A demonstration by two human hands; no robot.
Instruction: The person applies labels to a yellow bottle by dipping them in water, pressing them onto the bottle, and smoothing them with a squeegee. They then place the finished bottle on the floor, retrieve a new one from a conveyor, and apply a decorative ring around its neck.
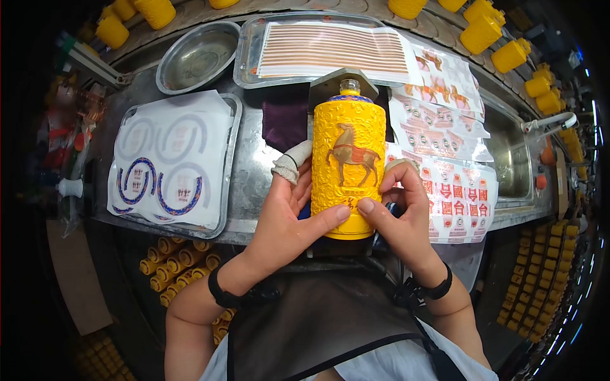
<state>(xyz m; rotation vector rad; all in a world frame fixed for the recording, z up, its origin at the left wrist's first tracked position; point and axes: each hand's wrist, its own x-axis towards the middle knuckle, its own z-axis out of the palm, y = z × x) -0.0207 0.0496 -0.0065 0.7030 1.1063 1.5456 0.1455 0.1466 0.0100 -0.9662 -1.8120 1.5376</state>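
A yellow embossed bottle (348, 152) stands upright in front of me, with a brown horse picture on its face, a blue band at the shoulder and a bare glass neck. My left hand (289, 206) holds its left side, thumb on the lower front, with a pale cloth cover on one finger. My right hand (403, 206) holds the lower right side, its thumb pressed near the dark mark below the horse. Behind the bottle is a grey metal holder (318, 89). A dark purple cloth (283, 120) lies to the left of the bottle.
At left, a tray (230, 184) bears sheets of blue ring decals; a metal bowl (198, 57) sits behind. A back tray (251, 54) holds striped sheets. Decal sheets (454, 190) lie at right, beside a sink (508, 149) with a tap. Yellow bottles (481, 35) line the back conveyor.
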